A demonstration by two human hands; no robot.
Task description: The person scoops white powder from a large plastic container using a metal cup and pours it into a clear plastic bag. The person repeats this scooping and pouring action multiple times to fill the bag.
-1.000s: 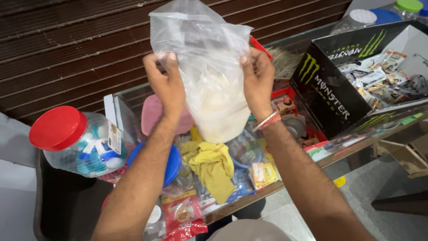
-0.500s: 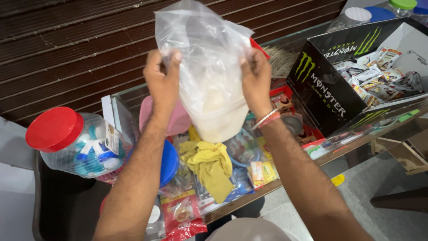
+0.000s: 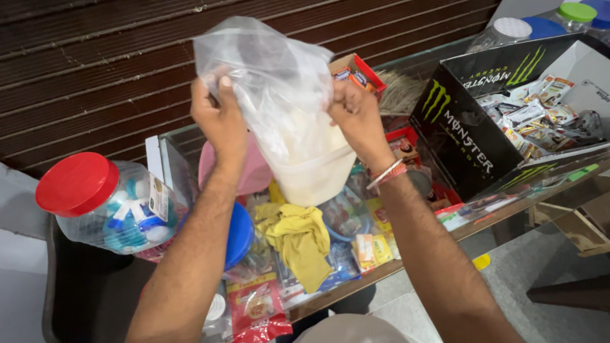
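1. Left hand [image 3: 219, 117] closed on the left side of a clear plastic bag [image 3: 279, 101], thumb up against the film, knuckles toward the camera.
2. Right hand [image 3: 356, 114] pinching the bag's right side, fingers curled into the plastic; red and white bangles [image 3: 387, 174] on that wrist.
3. Bag held up in the air above the worktop, between both hands, upper part crumpled and puffed, lower part sagging with pale whitish contents [image 3: 311, 165].
4. Both forearms rise from the near edge and tilt inward toward the bag; hands apart, one on each side of it.
5. Glass worktop [image 3: 508, 213] runs from near left to far right, crowded with goods.
6. Directly under the bag: yellow cloth [image 3: 298, 238], crumpled, lying on small packets.
7. Left of the left forearm: clear plastic jar with red lid [image 3: 101, 203], tipped on its side, blue and white pieces inside.
8. Blue lid [image 3: 240, 234] just right of the left forearm; pink lid [image 3: 251, 170] behind it, partly hidden by the hand.
9. Near edge: red snack packet [image 3: 257, 311].
10. Right side: black cardboard box [image 3: 470, 121] with green markings, open, filled with small sachets [image 3: 540, 117].
11. Far right corner: jars with white [image 3: 511, 28], blue and green [image 3: 577, 11] lids.
12. Behind the worktop: dark brown ribbed shutter [image 3: 95, 76].
13. Grey floor [image 3: 540, 267] on the near right, under the worktop edge.
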